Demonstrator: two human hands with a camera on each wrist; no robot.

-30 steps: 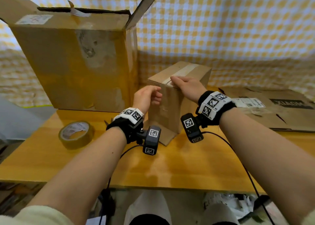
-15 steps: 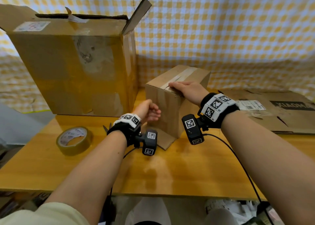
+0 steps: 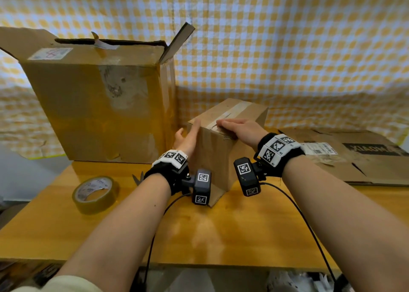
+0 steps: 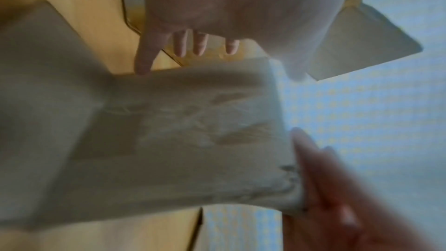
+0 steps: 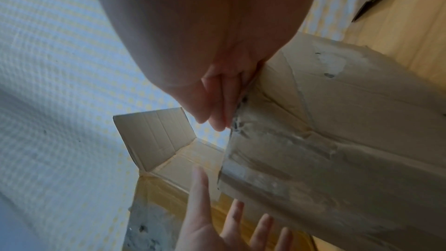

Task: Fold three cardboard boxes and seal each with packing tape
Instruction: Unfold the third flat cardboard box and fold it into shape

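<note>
Small box [image 3: 223,141] stood mid-table, just right of the big open box [image 3: 99,105], taped seam [image 3: 230,114] running along its top. Right hand [image 3: 240,129] lay flat on the near end of that seam, fingers straight and together, pressing the tape down. Left hand [image 3: 188,136] was at the box's left face, fingers straight and slightly spread, gripping nothing; whether the palm actually touched the cardboard was unclear. A loose flap [image 3: 218,195] stuck out at the near bottom corner.

My read: tape rub-down, first box nearly sealed.

To do it well:
- brace the left wall so the box doesn't slide
- run the right palm along the whole seam, then over the edge onto the near face
- flatten the wrinkles at the near top corner

Tape roll [image 3: 95,194] sat near-left on the table [image 3: 221,236], flattened box [image 3: 354,156] far right.
</note>
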